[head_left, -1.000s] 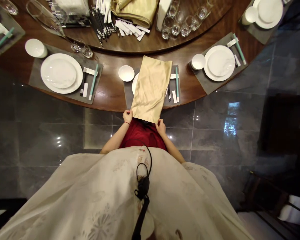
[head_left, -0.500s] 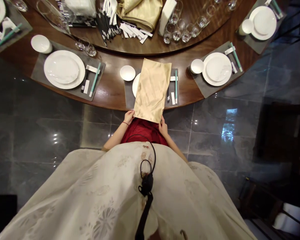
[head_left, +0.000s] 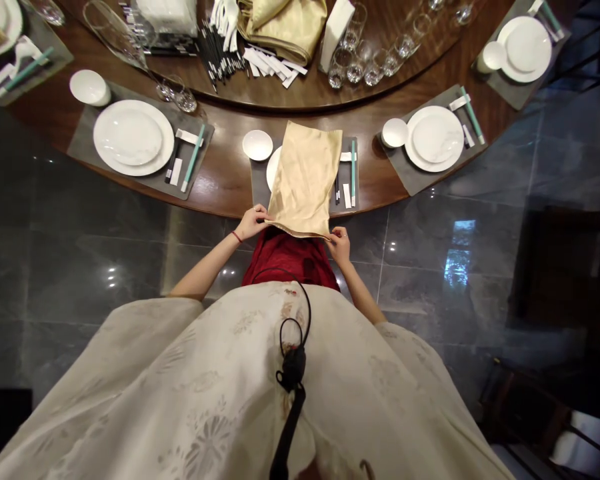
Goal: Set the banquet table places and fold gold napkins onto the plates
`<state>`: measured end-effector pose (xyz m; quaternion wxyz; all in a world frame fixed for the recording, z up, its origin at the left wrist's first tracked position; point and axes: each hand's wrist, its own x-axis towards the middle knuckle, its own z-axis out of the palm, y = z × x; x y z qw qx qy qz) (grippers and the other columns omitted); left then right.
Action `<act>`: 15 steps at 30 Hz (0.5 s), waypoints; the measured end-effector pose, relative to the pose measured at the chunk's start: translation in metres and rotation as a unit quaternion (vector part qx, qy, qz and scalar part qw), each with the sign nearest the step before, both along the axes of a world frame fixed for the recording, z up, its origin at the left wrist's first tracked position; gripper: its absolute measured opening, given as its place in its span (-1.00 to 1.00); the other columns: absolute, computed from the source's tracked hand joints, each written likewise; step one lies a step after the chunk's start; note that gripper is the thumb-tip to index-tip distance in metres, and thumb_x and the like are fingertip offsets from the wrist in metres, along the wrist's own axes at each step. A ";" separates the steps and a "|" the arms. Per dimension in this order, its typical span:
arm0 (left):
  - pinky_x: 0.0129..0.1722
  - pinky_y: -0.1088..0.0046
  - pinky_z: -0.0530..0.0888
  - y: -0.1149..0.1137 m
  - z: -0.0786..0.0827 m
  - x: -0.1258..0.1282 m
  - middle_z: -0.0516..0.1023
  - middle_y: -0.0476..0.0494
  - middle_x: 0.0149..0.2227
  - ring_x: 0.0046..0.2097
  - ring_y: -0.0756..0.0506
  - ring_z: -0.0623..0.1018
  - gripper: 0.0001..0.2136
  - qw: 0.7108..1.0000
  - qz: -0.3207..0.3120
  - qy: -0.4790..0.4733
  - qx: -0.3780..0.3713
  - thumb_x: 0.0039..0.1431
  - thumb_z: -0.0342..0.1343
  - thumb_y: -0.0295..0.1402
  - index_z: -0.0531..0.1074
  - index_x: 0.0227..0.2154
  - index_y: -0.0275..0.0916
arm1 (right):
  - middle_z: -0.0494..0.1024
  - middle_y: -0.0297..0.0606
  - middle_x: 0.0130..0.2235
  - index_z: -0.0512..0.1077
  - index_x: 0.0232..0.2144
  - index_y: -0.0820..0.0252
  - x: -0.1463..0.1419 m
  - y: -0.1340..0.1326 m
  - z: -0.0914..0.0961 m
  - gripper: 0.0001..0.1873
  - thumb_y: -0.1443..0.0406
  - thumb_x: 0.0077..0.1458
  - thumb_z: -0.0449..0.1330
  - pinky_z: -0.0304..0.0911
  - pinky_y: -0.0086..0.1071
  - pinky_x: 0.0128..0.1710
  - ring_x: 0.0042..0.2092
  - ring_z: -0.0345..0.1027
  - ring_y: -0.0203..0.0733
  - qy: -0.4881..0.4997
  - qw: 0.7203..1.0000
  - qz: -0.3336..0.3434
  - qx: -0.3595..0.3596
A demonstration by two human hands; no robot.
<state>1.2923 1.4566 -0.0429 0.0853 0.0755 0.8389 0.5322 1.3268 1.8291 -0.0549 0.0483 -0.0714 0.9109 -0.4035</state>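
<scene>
1. Head view: the left hand [head_left: 251, 224] pinched the near left corner of a gold satin cloth [head_left: 304, 180], its grip narrow.
2. The right hand [head_left: 339, 244] held the near right corner in a similar narrow pinch.
3. The cloth lay stretched between them, over a white plate [head_left: 273, 168] on a grey placemat [head_left: 259, 185] at the wooden table [head_left: 220, 187].

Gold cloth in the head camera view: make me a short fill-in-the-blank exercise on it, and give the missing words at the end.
The left hand and the right hand each hold a near ____ of the gold satin cloth. The cloth lies over most of a white ____ on a grey place mat. A small white bowl sits to the ____ of the cloth.

The missing words: corner, plate, left.
</scene>
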 end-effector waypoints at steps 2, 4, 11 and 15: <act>-0.06 0.28 0.46 0.006 0.000 0.002 0.56 -0.19 -0.25 -0.15 -0.16 0.52 -0.83 0.999 0.026 0.041 -0.010 0.02 0.32 -0.19 0.62 -0.41 -0.18 | 0.53 -0.08 -0.03 0.62 -0.31 0.14 -0.004 0.000 0.003 -0.76 0.14 0.16 0.23 0.34 -0.22 -0.06 -0.11 0.40 -0.09 0.015 0.999 -0.009 -0.042; -0.03 0.27 0.44 0.012 -0.007 0.005 0.57 -0.20 -0.21 -0.09 -0.17 0.51 -0.79 0.998 0.048 0.044 0.004 0.07 0.28 -0.15 0.59 -0.41 -0.19 | 0.53 -0.10 -0.08 0.60 -0.35 0.14 -0.009 -0.001 -0.001 -0.71 0.07 0.14 0.24 0.32 -0.23 -0.11 -0.16 0.37 -0.11 0.000 0.996 -0.019 -0.089; -0.48 0.52 0.21 0.041 -0.064 0.013 0.23 0.04 -0.63 -0.52 0.03 0.25 -0.65 0.967 0.206 -0.121 0.094 0.17 0.16 -0.16 0.33 -0.64 -0.25 | 0.30 -0.37 -0.57 0.39 -0.60 0.22 -0.028 -0.026 -0.051 -0.47 -0.07 0.15 0.09 0.17 -0.42 -0.36 -0.43 0.16 -0.28 -0.122 0.971 -0.158 -0.129; -0.46 0.52 0.22 0.061 -0.084 0.013 0.25 0.05 -0.64 -0.52 0.02 0.27 -0.73 0.923 0.361 -0.131 0.040 0.12 0.18 -0.24 0.39 -0.61 -0.25 | 0.43 -0.33 -0.51 0.49 -0.47 0.26 -0.033 -0.046 -0.071 -0.56 0.01 0.15 0.10 0.22 -0.42 -0.31 -0.42 0.21 -0.27 -0.136 0.951 -0.257 -0.102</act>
